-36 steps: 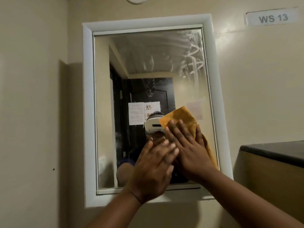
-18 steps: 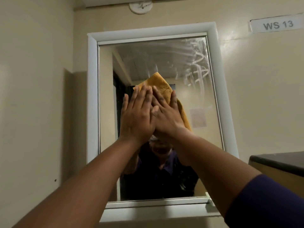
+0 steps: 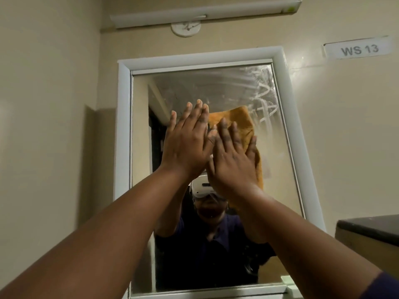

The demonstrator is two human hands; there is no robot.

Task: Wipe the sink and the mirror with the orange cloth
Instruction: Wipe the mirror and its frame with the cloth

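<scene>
Orange terry cloth (image 3: 237, 124), soft and limp, lies flat against the glass of the white-framed rectangular wall mirror (image 3: 280, 117), upper middle area. Right hand (image 3: 232, 167) presses it with straight spread fingers, grip flat and wide, nothing pinched. Left hand (image 3: 187, 143) also flat and wide, just beside the right; whether it bears on the cloth edge or on bare glass I cannot tell. Judgement: cloth is light, will bunch or slide off under a palm; hold by broad palm pressure at its centre. Glass fragile, so moderate force. White streaks (image 3: 262, 91) remain upper right. Sink not in view. Dark worktop corner (image 3: 371, 227) at right, "WS 13" label (image 3: 359, 49) on wall.
</scene>
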